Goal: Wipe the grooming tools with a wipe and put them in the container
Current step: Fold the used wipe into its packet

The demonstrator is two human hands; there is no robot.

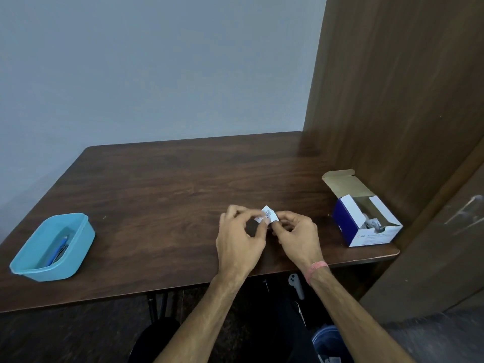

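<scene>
A small white printed wipe packet (269,215) is pinched between both hands above the middle of the dark wooden table (170,184). My left hand (239,241) grips its left edge with thumb and fingers. My right hand (297,235) grips its right edge. At the table's front left sits a blue plastic container (31,268) with a blue-handled tool and other grooming tools (59,251) lying inside it.
An open blue and white cardboard box of wipes (366,218) stands at the table's right edge, against a brown wooden panel (392,100). A grey wall is behind the table. Below the front edge are my dark-clothed knees and a grey object (296,284).
</scene>
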